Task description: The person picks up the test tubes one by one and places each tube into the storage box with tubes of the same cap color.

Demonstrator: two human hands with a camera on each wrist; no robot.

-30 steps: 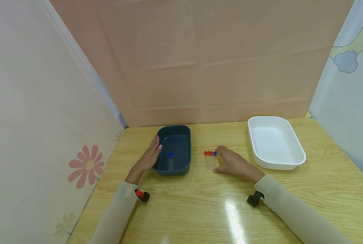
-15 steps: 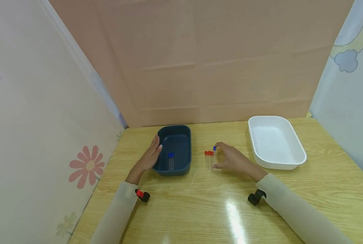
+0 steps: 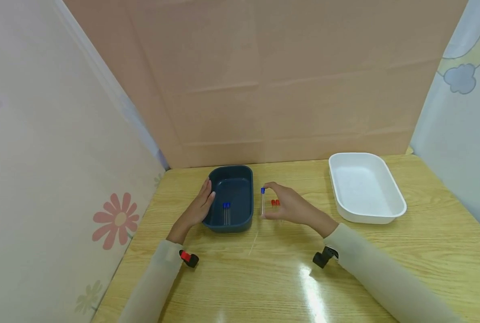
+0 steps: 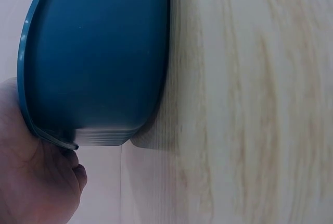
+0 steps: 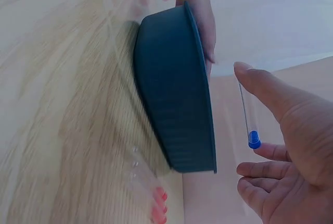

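My right hand [image 3: 292, 207] pinches a clear test tube with a blue cap [image 3: 263, 202], thumb at its bottom end and index finger at the cap. The tube is raised above the table, just right of the dark blue basin [image 3: 229, 229]. In the right wrist view, the same blue-capped tube [image 5: 250, 114] spans thumb and index finger, the other fingers loosely bent. My left hand [image 3: 197, 209] rests against the basin's left rim with straight fingers. Two blue-capped tubes [image 3: 226, 214] lie inside the basin. Red-capped tubes [image 3: 275, 202] on the table are partly hidden behind my right hand.
A white basin [image 3: 369, 219] stands at the back right of the wooden table [image 3: 272, 278]. Behind the table hangs a brown backdrop [image 3: 224, 89], and a patterned wall covering [image 3: 54, 179] borders the left side.
My right hand has picked the blue-capped test tube from the end of the row beside the red-capped ones, lifted it and carried it left toward the dark blue basin. My left hand stays put.
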